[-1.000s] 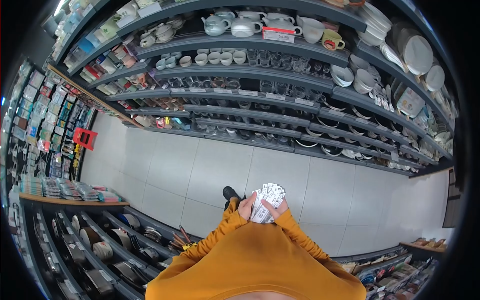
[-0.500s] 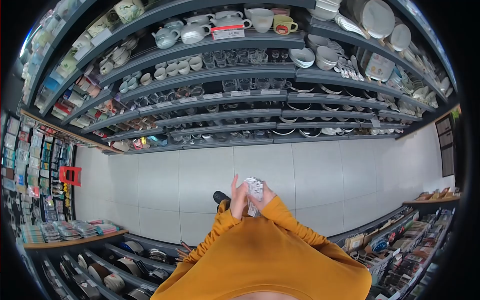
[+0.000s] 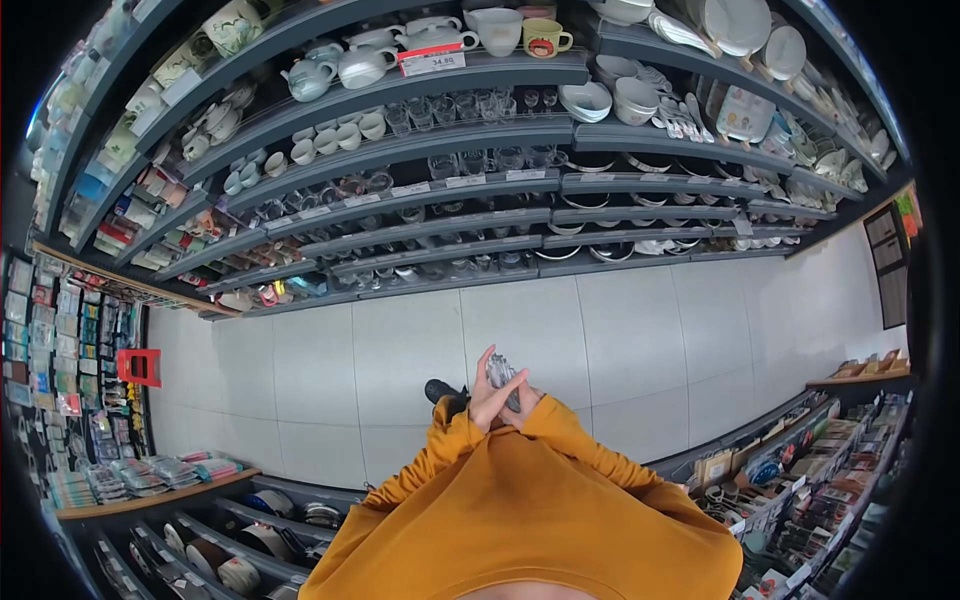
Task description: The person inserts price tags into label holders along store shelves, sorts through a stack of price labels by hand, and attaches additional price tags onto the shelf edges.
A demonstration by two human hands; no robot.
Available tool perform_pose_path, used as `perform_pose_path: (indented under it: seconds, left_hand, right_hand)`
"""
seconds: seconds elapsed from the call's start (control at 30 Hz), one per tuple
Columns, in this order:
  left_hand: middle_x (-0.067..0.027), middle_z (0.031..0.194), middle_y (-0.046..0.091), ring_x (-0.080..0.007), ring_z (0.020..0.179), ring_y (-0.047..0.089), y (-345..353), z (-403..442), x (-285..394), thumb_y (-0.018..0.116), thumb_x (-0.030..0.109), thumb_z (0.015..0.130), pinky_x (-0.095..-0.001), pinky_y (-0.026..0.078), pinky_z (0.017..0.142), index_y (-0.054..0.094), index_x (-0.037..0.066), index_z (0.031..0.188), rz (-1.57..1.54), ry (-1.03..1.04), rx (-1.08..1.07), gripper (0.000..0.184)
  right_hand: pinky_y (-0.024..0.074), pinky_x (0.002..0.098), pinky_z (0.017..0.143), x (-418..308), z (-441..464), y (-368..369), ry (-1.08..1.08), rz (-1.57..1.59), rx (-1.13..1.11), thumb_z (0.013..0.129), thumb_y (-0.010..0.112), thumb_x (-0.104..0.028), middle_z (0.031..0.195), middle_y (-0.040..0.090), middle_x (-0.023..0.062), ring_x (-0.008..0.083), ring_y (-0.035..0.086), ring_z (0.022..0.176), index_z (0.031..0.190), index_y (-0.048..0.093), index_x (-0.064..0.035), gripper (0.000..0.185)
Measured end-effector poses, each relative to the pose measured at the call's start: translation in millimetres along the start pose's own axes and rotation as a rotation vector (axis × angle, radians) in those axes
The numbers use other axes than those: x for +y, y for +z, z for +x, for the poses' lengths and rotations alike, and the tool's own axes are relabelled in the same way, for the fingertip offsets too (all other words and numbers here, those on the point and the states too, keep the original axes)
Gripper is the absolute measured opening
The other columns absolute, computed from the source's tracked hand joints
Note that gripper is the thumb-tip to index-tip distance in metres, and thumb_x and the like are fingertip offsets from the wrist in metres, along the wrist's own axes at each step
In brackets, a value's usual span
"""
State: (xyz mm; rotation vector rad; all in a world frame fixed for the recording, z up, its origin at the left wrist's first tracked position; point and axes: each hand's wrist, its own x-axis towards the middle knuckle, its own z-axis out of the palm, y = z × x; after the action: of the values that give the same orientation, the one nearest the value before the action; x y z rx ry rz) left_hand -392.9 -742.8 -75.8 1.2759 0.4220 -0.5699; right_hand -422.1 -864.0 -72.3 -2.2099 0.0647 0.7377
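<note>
A small silvery-grey item with a bumpy, ridged surface (image 3: 502,371) is held in front of my waist, too small to name. My left hand (image 3: 486,398) is closed around it, with one finger up along its left side and the thumb lying across it. From the right and below, my right hand (image 3: 528,402) supports its lower end, its fingers partly hidden behind the item and the left thumb. Mustard-yellow sleeves cover both forearms. Below the left hand a dark shoe (image 3: 437,389) shows on the floor.
Ahead stand curved-looking shelves with teapots (image 3: 362,66), bowls (image 3: 585,100), glasses (image 3: 440,112) and plates (image 3: 735,25). A red stool-like item (image 3: 139,367) is at the left. Lower racks hold pans (image 3: 238,574) at left and packaged goods (image 3: 835,490) at right. Pale tiles (image 3: 400,345) cover the floor.
The item has turned in my hands: its pale bumpy face and white tag showed before, now a narrower greyer side. My left thumb has come across it. The view has shifted slightly.
</note>
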Motion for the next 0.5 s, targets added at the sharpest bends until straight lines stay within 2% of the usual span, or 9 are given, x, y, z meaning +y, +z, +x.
perform_pose_path:
  seconds: [0.1,0.2,0.23,0.33,0.37,0.47,0.5]
  left_hand:
    - [-0.0091,0.113,0.052,-0.0188,0.098,0.055,-13,16,-20,0.072,0.015,0.077,-0.0323,0.049,0.078,0.027,0.017,0.14,-0.096,-0.064,-0.001,0.077]
    - [-0.0063,0.106,0.051,-0.0172,0.093,0.053,-23,22,-28,0.068,0.016,0.08,-0.0306,0.048,0.075,0.031,0.017,0.138,-0.27,-0.111,0.061,0.069]
    - [-0.0058,0.101,0.05,-0.0163,0.09,0.052,-19,20,-25,0.065,0.02,0.083,-0.0302,0.048,0.072,0.036,0.013,0.131,-0.352,-0.07,0.106,0.057]
    - [-0.007,0.102,0.05,-0.0168,0.089,0.053,-28,41,-35,0.065,0.022,0.084,-0.0311,0.048,0.071,0.039,0.011,0.125,-0.451,-0.052,0.144,0.051]
    - [-0.0085,0.103,0.05,-0.0179,0.084,0.055,-29,44,-35,0.065,0.025,0.084,-0.0322,0.049,0.067,0.039,0.009,0.123,-0.487,-0.04,0.152,0.05]
    - [-0.0101,0.104,0.05,-0.0197,0.08,0.057,-18,25,2,0.066,0.027,0.084,-0.0328,0.05,0.065,0.037,0.01,0.126,-0.396,-0.06,0.161,0.054]
    - [-0.0114,0.108,0.05,-0.0209,0.079,0.058,-19,24,0,0.065,0.03,0.084,-0.0338,0.051,0.065,0.035,0.013,0.129,-0.376,-0.058,0.163,0.057]
  right_hand:
    - [0.0511,0.0416,0.075,14,0,15,-0.211,0.097,0.127,0.077,0.067,-0.04,0.095,0.062,0.0241,0.0382,0.063,0.088,0.129,0.037,-0.0025,0.07]
    - [0.051,0.0399,0.076,31,0,17,-0.343,0.133,0.123,0.077,0.067,-0.04,0.098,0.063,0.0218,0.0361,0.064,0.087,0.126,0.042,-0.0024,0.067]
    - [0.05,0.0392,0.08,35,3,23,-0.376,0.137,0.183,0.077,0.068,-0.039,0.105,0.061,0.0212,0.0352,0.063,0.093,0.126,0.041,-0.0029,0.066]
    - [0.0483,0.0387,0.085,22,3,19,-0.329,0.194,0.185,0.078,0.068,-0.034,0.114,0.057,0.0227,0.0349,0.059,0.102,0.127,0.041,-0.0016,0.065]
    - [0.0456,0.0383,0.091,14,3,13,-0.333,0.206,0.147,0.078,0.07,-0.035,0.12,0.052,0.0237,0.0359,0.055,0.11,0.127,0.04,-0.0002,0.067]
    - [0.0431,0.0384,0.096,-2,0,10,-0.448,0.172,0.25,0.078,0.071,-0.039,0.123,0.05,0.0231,0.0353,0.052,0.114,0.127,0.039,-0.0001,0.071]
    - [0.0422,0.0384,0.097,-8,-6,4,-0.4,0.221,0.157,0.078,0.071,-0.04,0.123,0.05,0.0226,0.0346,0.052,0.115,0.125,0.039,-0.0006,0.069]
